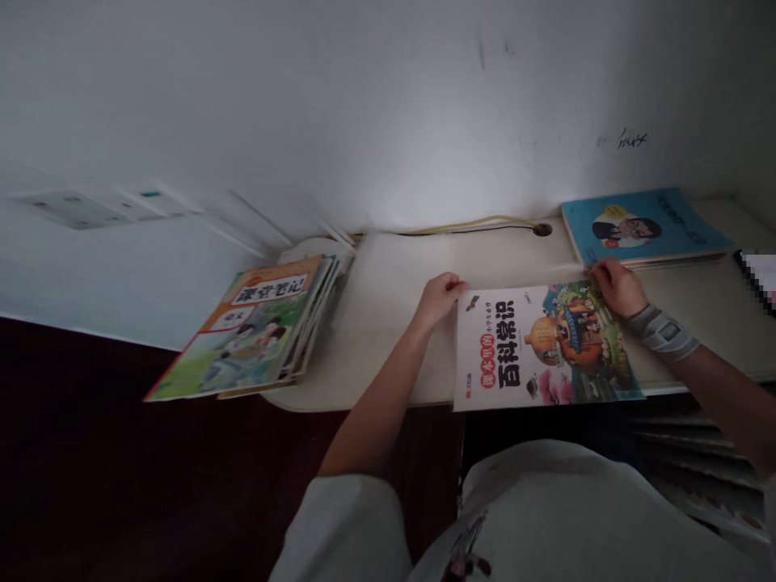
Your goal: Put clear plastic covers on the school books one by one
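A white-covered book (515,347) with large black characters and a picture of an orange gourd house lies sideways in front of me. My left hand (441,297) pinches its upper left corner, with the fingers closed. At the upper right corner, my right hand (618,287) grips the cover edge, and a grey band circles that wrist. The book's near edge reaches to or slightly past the front of the table. Just beyond my right hand lies a blue book (646,225) with a cartoon face on its cover, on top of other books or papers.
A stack of books (255,323), a green picture cover on top, sticks out over the left front edge of the white table (388,323). A yellow cable (473,222) runs along the wall to a round hole (542,229). A dark-edged object (755,279), partly blurred, sits at far right.
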The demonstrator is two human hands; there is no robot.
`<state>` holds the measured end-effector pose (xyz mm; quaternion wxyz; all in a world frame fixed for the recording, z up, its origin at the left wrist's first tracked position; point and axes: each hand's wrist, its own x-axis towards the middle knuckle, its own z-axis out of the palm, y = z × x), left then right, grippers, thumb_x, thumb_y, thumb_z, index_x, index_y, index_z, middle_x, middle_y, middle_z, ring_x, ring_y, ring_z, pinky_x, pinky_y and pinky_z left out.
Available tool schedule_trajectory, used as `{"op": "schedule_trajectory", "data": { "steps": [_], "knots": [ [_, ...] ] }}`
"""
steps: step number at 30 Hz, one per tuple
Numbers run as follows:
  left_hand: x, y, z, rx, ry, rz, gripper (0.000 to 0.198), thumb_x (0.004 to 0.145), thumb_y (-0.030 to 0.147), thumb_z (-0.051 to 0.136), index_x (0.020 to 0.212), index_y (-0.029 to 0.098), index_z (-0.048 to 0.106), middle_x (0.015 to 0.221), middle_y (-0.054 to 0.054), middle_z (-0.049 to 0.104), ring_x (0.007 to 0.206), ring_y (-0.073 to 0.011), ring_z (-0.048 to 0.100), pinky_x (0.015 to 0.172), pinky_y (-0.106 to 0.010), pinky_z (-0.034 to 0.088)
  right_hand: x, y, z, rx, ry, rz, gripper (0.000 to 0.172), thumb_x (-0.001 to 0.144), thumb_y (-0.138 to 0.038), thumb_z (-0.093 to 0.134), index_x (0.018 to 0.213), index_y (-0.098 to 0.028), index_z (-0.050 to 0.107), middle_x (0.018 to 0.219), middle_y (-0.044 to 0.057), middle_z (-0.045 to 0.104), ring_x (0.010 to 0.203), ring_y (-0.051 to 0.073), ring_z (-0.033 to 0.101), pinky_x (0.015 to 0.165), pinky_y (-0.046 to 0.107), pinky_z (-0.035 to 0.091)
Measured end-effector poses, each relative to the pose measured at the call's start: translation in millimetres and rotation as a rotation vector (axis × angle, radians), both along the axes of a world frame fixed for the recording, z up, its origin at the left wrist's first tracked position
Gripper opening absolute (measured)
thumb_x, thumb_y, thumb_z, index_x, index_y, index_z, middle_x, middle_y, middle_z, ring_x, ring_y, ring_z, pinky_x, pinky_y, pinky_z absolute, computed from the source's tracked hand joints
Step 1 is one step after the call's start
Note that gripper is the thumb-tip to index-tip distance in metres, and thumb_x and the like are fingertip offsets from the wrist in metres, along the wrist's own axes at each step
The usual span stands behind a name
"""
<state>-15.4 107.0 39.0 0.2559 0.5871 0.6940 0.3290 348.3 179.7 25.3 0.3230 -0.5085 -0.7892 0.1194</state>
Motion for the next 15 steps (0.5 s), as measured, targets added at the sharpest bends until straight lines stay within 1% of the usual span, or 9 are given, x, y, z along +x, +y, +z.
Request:
{"op": "schedule_trajectory", "data": {
  "steps": [2, 4, 6, 9, 10, 12, 14, 15],
  "knots": [
    [2.0, -7.1, 7.2, 0.02, -0.204, 0.037, 0.018, 0.076, 0.036, 0.055, 0.077, 0.018, 0.054, 0.071, 0.0, 0.06, 0.066, -0.0128, 0.057, 0.061, -0.025, 0.045, 2.0, -1.8, 11.7, -0.043, 0.151, 0.036, 0.023, 0.086, -0.044, 0.044, 0.079, -0.024, 0.053, 0.074, 0.005, 0.061, 0.068, 0.021, 0.057, 0.067, 0.034, 0.044],
    [4.1, -14.3, 16.1, 0.025, -0.391, 0.088, 0.02, 0.073, 0.035, 0.059, 0.083, 0.019, 0.054, 0.068, 0.002, 0.057, 0.061, -0.0116, 0.056, 0.058, -0.024, 0.044, 3.6, -4.8, 25.9, -0.102, 0.337, 0.042, 0.022, 0.08, -0.046, 0.054, 0.076, -0.025, 0.05, 0.07, 0.002, 0.057, 0.064, 0.018, 0.054, 0.064, 0.032, 0.044],
    [6.8, -20.9, 25.5, 0.03, -0.475, 0.133, 0.027, 0.073, 0.034, 0.061, 0.095, 0.02, 0.054, 0.067, 0.003, 0.054, 0.059, -0.0111, 0.055, 0.056, -0.023, 0.045, 4.1, -8.8, 39.9, -0.177, 0.483, 0.013, 0.023, 0.074, -0.045, 0.062, 0.08, -0.025, 0.051, 0.066, -0.002, 0.055, 0.058, 0.015, 0.05, 0.058, 0.03, 0.042],
    [10.3, -28.4, 36.5, 0.084, -0.5, 0.169, 0.043, 0.075, 0.031, 0.06, 0.115, 0.024, 0.048, 0.063, 0.006, 0.051, 0.055, -0.0105, 0.054, 0.054, -0.023, 0.045, 2.9, -15.1, 55.6, -0.24, 0.624, -0.009, 0.028, 0.071, -0.041, 0.067, 0.088, -0.025, 0.051, 0.067, -0.004, 0.056, 0.053, 0.011, 0.048, 0.053, 0.026, 0.039],
    [10.8, -30.0, 38.8, 0.098, -0.495, 0.164, 0.042, 0.075, 0.031, 0.06, 0.116, 0.024, 0.049, 0.061, 0.006, 0.05, 0.054, -0.0102, 0.053, 0.054, -0.022, 0.044, 2.6, -17.0, 59.2, -0.226, 0.631, -0.004, 0.027, 0.071, -0.04, 0.067, 0.087, -0.024, 0.052, 0.068, -0.004, 0.057, 0.053, 0.011, 0.049, 0.053, 0.026, 0.04],
    [10.1, -32.4, 41.2, 0.106, -0.48, 0.13, 0.033, 0.076, 0.031, 0.058, 0.108, 0.022, 0.056, 0.06, 0.006, 0.049, 0.054, -0.01, 0.052, 0.054, -0.022, 0.044, 3.2, -20.7, 64.5, -0.167, 0.577, 0.011, 0.023, 0.071, -0.04, 0.067, 0.081, -0.023, 0.056, 0.069, -0.002, 0.06, 0.058, 0.012, 0.052, 0.058, 0.027, 0.043],
    [7.1, -34.2, 41.7, 0.082, -0.464, 0.065, 0.026, 0.077, 0.035, 0.058, 0.097, 0.019, 0.063, 0.065, 0.002, 0.054, 0.06, -0.0109, 0.054, 0.058, -0.024, 0.045, 6.1, -24.3, 68.5, -0.135, 0.468, 0.025, 0.022, 0.074, -0.044, 0.064, 0.075, -0.021, 0.062, 0.07, 0.001, 0.063, 0.063, 0.015, 0.056, 0.065, 0.031, 0.047],
    [5.1, -35.2, 41.7, 0.068, -0.457, 0.033, 0.028, 0.076, 0.037, 0.058, 0.094, 0.017, 0.066, 0.069, 0.0, 0.058, 0.064, -0.0118, 0.056, 0.061, -0.025, 0.046, 8.5, -26.1, 70.2, -0.148, 0.418, 0.036, 0.025, 0.074, -0.046, 0.064, 0.074, -0.021, 0.065, 0.071, 0.002, 0.065, 0.066, 0.016, 0.057, 0.067, 0.032, 0.048]
  ]
}}
